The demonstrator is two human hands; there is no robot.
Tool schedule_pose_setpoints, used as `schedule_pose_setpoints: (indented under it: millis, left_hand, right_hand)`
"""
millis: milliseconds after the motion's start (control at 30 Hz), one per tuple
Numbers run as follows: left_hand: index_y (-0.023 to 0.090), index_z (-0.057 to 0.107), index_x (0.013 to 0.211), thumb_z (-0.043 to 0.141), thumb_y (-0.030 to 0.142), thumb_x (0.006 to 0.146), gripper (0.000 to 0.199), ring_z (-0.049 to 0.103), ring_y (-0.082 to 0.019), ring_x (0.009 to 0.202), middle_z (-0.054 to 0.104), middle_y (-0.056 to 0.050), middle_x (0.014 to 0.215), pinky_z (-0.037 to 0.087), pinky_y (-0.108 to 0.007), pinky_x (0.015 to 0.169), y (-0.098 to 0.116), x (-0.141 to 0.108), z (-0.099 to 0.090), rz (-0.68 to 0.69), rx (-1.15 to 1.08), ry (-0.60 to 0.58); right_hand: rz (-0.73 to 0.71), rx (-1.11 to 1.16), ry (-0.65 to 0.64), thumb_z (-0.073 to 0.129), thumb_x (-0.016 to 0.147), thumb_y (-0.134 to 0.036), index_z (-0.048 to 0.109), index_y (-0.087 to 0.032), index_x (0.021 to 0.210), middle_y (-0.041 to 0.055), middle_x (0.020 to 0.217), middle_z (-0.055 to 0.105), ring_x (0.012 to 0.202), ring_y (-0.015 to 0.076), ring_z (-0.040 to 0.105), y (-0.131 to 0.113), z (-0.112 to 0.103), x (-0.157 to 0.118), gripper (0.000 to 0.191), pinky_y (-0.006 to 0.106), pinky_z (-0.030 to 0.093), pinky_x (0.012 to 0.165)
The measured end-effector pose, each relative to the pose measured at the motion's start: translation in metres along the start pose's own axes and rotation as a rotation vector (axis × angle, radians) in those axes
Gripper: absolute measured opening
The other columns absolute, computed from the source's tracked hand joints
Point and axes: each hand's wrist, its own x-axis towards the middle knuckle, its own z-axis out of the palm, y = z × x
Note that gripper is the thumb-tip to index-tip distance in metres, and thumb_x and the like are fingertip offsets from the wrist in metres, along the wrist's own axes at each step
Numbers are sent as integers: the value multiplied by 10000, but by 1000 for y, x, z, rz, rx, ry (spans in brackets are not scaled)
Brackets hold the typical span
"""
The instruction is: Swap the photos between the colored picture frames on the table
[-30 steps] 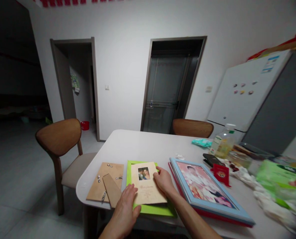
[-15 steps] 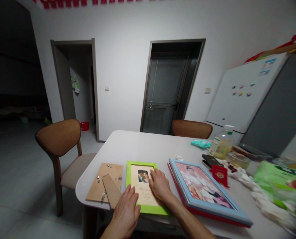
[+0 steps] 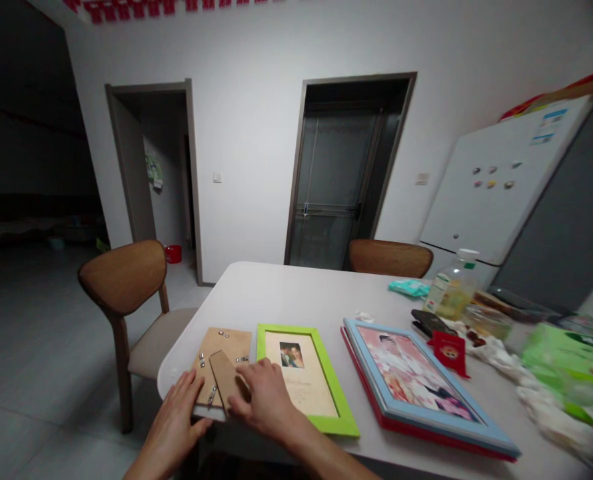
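A brown backing board with metal clips and a stand leg lies at the table's left front. My left hand is on the board's left front edge, thumb below it, closed around that edge. The fingers of my right hand are bent and pinch at the right side of the board and its leg. Just right of it lies a green photo frame with a small picture and cream paper showing. A blue frame with a pink picture rests on a red one farther right.
On the white table, the right side holds a bottle, a dark wallet-like item, a red booklet, crumpled tissues and a green package. Chairs stand at the left and behind.
Both hands have moved left, off the green frame and onto the backing board. The board's near edge is now slightly raised. The view has shifted a little.
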Motion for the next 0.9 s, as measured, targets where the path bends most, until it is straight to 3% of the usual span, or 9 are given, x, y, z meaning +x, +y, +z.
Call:
schedule_pose_setpoints:
  millis: [100, 233, 367, 500, 600, 733, 900]
  left_hand:
    - [182, 506, 1087, 573, 175, 581, 510, 378, -237, 1157, 460, -87, 1234, 307, -393, 963, -11, 1, 3, 8, -25, 33]
    - [179, 531, 1054, 588, 188, 583, 474, 425, -231, 1123, 498, -86, 1199, 345, -373, 941, -12, 3, 3, 8, -56, 46]
    - [190, 538, 1041, 591, 259, 633, 417, 469, -225, 1084, 525, -84, 1170, 390, -367, 912, 3, 10, -9, 69, -83, 124]
    - [189, 537, 1040, 619, 246, 620, 432, 459, -241, 1091, 521, -94, 1172, 391, -383, 916, 43, 21, -17, 145, -110, 179]
    - [159, 539, 1035, 632, 194, 607, 439, 452, -253, 1096, 519, -128, 1167, 393, -395, 913, 81, 25, -9, 182, -154, 103]
    - [130, 534, 1043, 642, 189, 614, 446, 428, -256, 1117, 497, -149, 1185, 364, -390, 937, 122, 26, 12, 186, -174, -95]
    - [103, 519, 1061, 636, 214, 635, 456, 372, -243, 1160, 450, -153, 1229, 313, -340, 971, 143, 29, 23, 174, -171, -245]
  right_hand:
    - [-8, -39, -20, 613, 551, -433, 567, -204, 904, 80, 888, 554, 856, 246, 445, -14, 15, 2, 424, 385, 299, 758]
    - [26, 111, 15, 583, 584, -268, 523, -220, 1011, 72, 914, 512, 855, 220, 445, -19, 20, 2, 434, 347, 330, 742]
    - [-13, 287, 106, 527, 603, -166, 530, -216, 1008, 57, 936, 490, 868, 185, 442, -18, -4, -1, 408, 306, 352, 761]
    - [-37, 333, 180, 521, 588, -125, 562, -207, 944, 51, 947, 486, 894, 177, 441, -3, -40, -12, 367, 299, 356, 805]
    - [8, 342, 196, 504, 585, -109, 568, -197, 933, 58, 960, 499, 922, 182, 455, 24, -57, -30, 364, 310, 358, 841]
    - [120, 320, 157, 485, 606, -125, 577, -183, 932, 71, 984, 515, 949, 187, 475, 64, -64, -59, 343, 322, 363, 871]
    - [169, 241, 145, 467, 649, -164, 577, -182, 948, 81, 992, 518, 962, 189, 481, 89, -59, -78, 319, 332, 368, 880]
